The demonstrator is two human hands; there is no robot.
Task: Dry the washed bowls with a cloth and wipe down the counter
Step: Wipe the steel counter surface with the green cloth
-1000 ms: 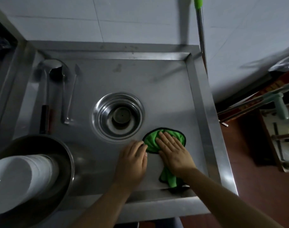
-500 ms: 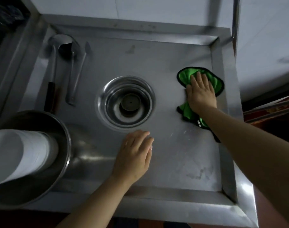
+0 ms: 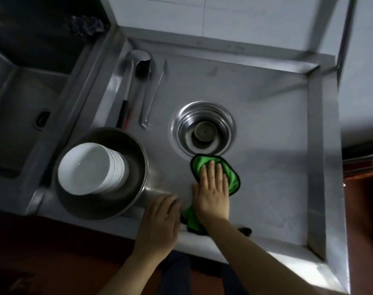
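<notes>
while i am watching from the head camera, i am seeing a deep steel sink (image 3: 21, 107) sitting at the far left, with a dark scourer (image 3: 86, 25) lying on the ledge behind it. next along, a stack of white bowls (image 3: 89, 168) is leaning on its side inside a large steel basin (image 3: 109, 206) at the near left of the steel counter (image 3: 266, 116). behind the basin a ladle (image 3: 136, 67) with a dark handle and a pair of thin utensils, perhaps tongs (image 3: 151, 99), are lying flat. my left hand (image 3: 160, 224) is resting at the counter's front edge just beside the basin, fingers relaxed and close together, holding nothing. the round drain well (image 3: 203, 129) is sitting mid-counter. just in front of it my right hand (image 3: 212, 192) is pressing flat on the green cloth (image 3: 231, 179), fingers straight and slightly spread. a green-tipped pole (image 3: 347, 24) is leaning against the white wall at the far right.
</notes>
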